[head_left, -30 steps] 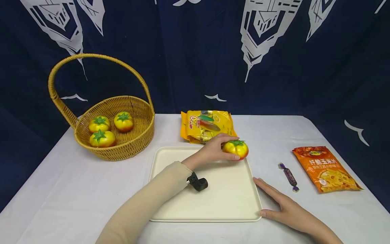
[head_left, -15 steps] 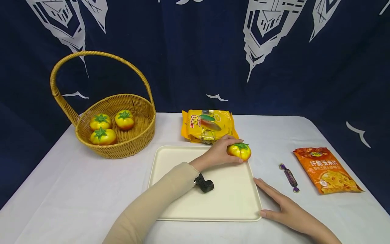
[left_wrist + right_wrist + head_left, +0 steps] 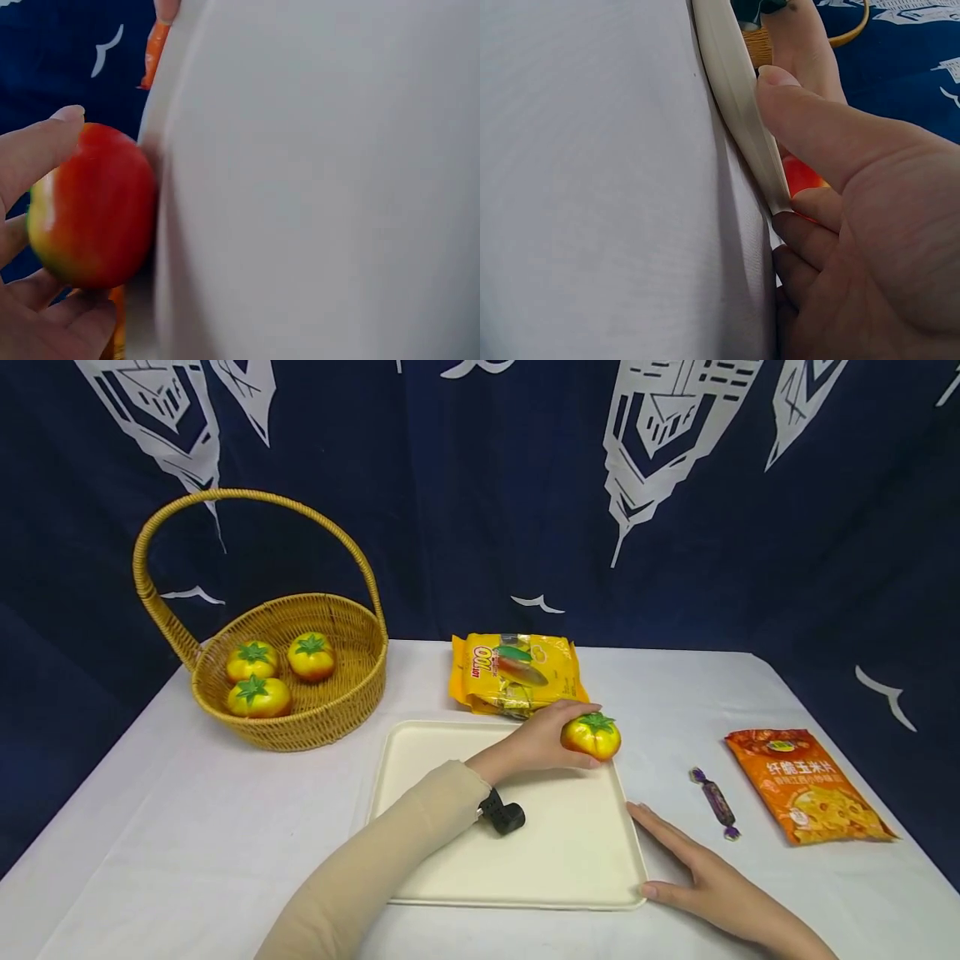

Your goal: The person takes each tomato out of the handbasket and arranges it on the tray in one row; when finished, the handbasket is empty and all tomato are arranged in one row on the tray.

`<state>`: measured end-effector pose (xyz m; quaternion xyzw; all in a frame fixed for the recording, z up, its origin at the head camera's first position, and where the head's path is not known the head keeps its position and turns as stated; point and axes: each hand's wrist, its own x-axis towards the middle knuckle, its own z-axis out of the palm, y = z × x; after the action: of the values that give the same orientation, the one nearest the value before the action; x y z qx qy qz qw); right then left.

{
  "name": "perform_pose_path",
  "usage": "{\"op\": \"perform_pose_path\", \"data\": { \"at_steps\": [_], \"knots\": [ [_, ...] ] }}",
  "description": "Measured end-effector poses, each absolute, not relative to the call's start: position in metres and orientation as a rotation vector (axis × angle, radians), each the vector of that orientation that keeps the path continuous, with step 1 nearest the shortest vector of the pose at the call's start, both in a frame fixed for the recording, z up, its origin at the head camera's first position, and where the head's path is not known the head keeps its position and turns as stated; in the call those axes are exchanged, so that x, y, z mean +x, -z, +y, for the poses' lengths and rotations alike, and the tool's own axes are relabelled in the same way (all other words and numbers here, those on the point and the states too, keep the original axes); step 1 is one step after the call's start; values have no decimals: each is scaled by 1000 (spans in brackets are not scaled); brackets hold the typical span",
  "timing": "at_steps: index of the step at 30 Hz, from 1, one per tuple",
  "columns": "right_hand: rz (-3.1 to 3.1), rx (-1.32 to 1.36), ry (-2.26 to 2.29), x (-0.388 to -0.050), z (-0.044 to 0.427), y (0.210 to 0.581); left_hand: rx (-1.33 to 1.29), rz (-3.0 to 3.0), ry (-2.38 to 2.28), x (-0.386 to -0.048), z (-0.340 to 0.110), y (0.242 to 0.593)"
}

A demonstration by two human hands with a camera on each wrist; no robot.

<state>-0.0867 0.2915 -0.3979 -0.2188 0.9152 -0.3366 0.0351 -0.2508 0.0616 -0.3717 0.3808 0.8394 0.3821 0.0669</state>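
My left hand [image 3: 542,742] holds a yellow-and-red tomato [image 3: 592,739] with a green leafy top, at the far right corner of a cream tray [image 3: 562,860]. In the left wrist view, the red underside of the tomato [image 3: 101,214] faces the camera, with the thumb on one side and fingers on the other. My right hand [image 3: 708,881] lies against the tray's right side, fingers extended and thumb at the near corner. In the right wrist view, its thumb and fingertips touch the tray rim [image 3: 742,97].
A wicker basket [image 3: 360,693] with three similar tomatoes [image 3: 258,697] stands at the left back. Behind the tray lies a yellow mango-print packet [image 3: 517,672]. To the right are a purple-wrapped candy [image 3: 716,802] and an orange snack bag [image 3: 813,789]. A dark blue cloth hangs behind.
My left hand, with the tomato in its grip, has shifted slightly to the right, then nearly stopped. The right hand stays at the tray's side. The head view has moved a little.
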Motion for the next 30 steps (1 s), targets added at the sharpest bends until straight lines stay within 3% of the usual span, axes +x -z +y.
{"op": "perform_pose_path", "data": {
  "at_steps": [6,11,20,30],
  "knots": [
    [2840,-546,941,-79,298,401,1282,2527,-1086,-240,43,348],
    [2828,-537,974,-78,301,405,1271,2376,-1276,-234,2,319],
    [2843,-575,958,-81,297,406,1035,2349,-1637,-237,-128,287],
    [2809,-631,1000,-88,290,401,628,2352,-2160,-224,-272,287]
  ]
}}
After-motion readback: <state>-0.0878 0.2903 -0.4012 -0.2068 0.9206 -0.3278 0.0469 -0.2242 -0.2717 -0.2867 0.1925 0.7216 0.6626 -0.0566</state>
